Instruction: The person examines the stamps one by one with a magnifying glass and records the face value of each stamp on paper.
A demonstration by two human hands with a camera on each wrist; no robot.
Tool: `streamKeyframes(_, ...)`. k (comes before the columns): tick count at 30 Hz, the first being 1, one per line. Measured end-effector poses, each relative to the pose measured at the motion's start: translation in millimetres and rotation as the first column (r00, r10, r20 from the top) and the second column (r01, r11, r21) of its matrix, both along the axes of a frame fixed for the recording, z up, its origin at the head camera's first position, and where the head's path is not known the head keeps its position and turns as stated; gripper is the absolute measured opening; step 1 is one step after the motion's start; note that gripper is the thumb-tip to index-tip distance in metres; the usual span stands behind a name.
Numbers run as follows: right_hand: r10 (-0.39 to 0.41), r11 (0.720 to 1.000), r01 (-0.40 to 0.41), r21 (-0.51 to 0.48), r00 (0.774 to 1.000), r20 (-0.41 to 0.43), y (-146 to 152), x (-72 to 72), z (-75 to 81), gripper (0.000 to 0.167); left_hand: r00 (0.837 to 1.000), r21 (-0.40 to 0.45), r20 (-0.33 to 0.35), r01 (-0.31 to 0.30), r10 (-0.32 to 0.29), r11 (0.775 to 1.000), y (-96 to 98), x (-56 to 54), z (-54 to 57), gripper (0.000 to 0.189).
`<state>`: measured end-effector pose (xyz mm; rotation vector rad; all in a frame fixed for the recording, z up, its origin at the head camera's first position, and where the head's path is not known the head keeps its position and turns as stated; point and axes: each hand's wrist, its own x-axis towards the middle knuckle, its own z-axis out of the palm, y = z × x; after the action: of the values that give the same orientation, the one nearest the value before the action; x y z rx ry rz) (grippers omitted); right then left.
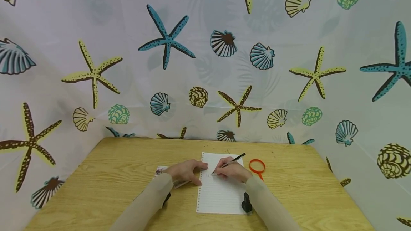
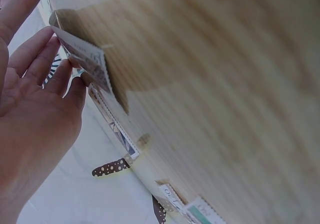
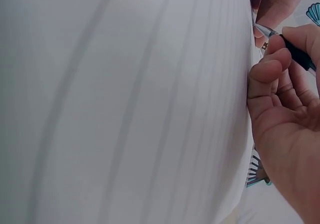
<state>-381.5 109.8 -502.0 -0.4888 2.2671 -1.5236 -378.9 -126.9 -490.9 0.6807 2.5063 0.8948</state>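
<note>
My right hand [image 1: 233, 171] pinches a pen [image 1: 238, 158] with a dark grip, its tip down at a lined sheet of paper [image 1: 221, 200]. Faint small marks show on the sheet beside the tip. In the right wrist view the pen [image 3: 298, 55] sits between thumb and fingers, the other fingers curled beneath. My left hand [image 1: 183, 170] lies at the sheet's left edge, thumb and forefinger spread onto it. Under and beside that hand are stamp-like cards with toothed edges; one card [image 2: 86, 55] stands tilted up at the fingers in the left wrist view.
A red-rimmed magnifying glass [image 1: 260, 177] lies just right of the sheet. More stamp-like cards, one printed [image 2: 115, 126] and one with green [image 2: 204, 211], lie on the wooden table [image 1: 122, 163]. A curtain [image 1: 199, 70] with starfish and shells hangs around the table's back and sides.
</note>
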Motion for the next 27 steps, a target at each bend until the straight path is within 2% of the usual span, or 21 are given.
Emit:
streamKeyframes(10,0.016,1.000,-0.015,0.023,0.999,-0.032,0.3,-0.7,-2.2,0.007,1.000,-0.009,-0.003,-0.009,0.009,1.000,-0.1,-0.7,-1.0,0.065)
streamKeyframes(18,0.018,1.000,-0.017,0.025,0.999,-0.029,0.2,-2.5,-3.9,0.010,1.000,-0.016,-0.004,-0.005,0.005,1.000,0.6,-0.2,0.6,0.065)
streamKeyframes(27,0.010,0.999,-0.009,0.033,1.000,-0.028,-0.7,-4.4,-2.2,0.009,1.000,-0.029,-0.024,0.007,-0.008,1.000,0.1,-4.3,-0.5,0.065)
